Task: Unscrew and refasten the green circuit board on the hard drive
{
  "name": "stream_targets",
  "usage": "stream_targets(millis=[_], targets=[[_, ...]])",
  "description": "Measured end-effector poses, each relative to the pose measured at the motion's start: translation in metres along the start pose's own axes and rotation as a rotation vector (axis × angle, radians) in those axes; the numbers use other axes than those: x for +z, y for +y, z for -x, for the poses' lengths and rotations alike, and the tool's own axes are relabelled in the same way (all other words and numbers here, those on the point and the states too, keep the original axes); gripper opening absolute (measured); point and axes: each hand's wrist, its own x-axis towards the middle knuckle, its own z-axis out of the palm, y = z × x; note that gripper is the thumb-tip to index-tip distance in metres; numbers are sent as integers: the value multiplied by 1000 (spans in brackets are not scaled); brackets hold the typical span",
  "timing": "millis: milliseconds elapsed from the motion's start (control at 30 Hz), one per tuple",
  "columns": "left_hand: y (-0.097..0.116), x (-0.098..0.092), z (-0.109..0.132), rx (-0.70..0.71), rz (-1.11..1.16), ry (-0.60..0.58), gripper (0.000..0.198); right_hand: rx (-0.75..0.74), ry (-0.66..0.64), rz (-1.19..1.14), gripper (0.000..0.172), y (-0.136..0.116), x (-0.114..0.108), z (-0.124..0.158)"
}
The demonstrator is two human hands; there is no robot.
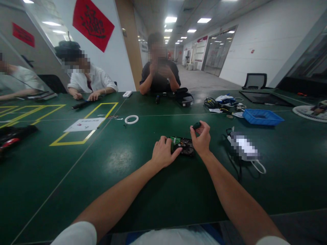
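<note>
A small dark hard drive with a green circuit board (184, 145) lies on the green table (122, 177) in front of me. My left hand (163, 152) rests on its left end, fingers curled over the edge, holding it down. My right hand (201, 137) hovers just right of and above the drive, fingers pinched round a small dark tool handle (196, 125) that stands upright over the drive.
A blue tray (262, 117) sits at the right, cables (217, 102) behind it, a white device with cord (245, 148) near my right hand. A white tape ring (131, 119) and a paper sheet (84, 124) lie left. Two people sit across the table.
</note>
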Motion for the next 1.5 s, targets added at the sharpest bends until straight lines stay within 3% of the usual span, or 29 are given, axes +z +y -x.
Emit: stream_targets(millis=[100, 267, 367, 467, 567, 667, 800, 900, 1000, 1067, 1133, 1300, 1400, 1500], targets=[[-8, -3, -14, 10, 64, 73, 44, 41, 26, -71, 55, -17, 4, 3], [0, -8, -42, 149, 221, 122, 46, 47, -127, -144, 53, -43, 12, 12], [6, -13, -56, 196, 237, 112, 37, 16, -168, -148, 52, -51, 12, 12], [0, -22, -68, 143, 259, 132, 27, -12, -240, -106, 46, -49, 7, 6], [-19, -32, -78, 18, 347, 164, 26, 47, -309, 173, 42, -31, -2, -3], [-44, -39, -82, -55, 399, 129, 24, 204, -416, 450, 57, -4, -13, -10], [-65, -34, -82, -173, 410, -15, 20, 326, -702, 378, 76, 18, -22, -10], [-67, -26, -80, -223, 442, -96, 19, 302, -847, 304, 94, 15, -22, -5], [-64, -23, -79, -236, 439, -86, 20, 214, -912, 343, 118, 8, -21, 2], [-63, -24, -79, -236, 416, -69, 21, 132, -932, 364, 123, 7, -22, 5], [-62, -28, -79, -231, 390, -57, 20, 101, -936, 387, 122, 8, -22, 4], [-60, -36, -80, -193, 262, -18, 19, 196, -871, 459, 110, 10, -22, -7], [-57, -37, -80, -158, 207, 20, 20, 175, -822, 412, 89, 12, -22, -12], [-55, -36, -79, -169, 295, 84, 27, 223, -822, 284, 68, 13, -21, -13]])
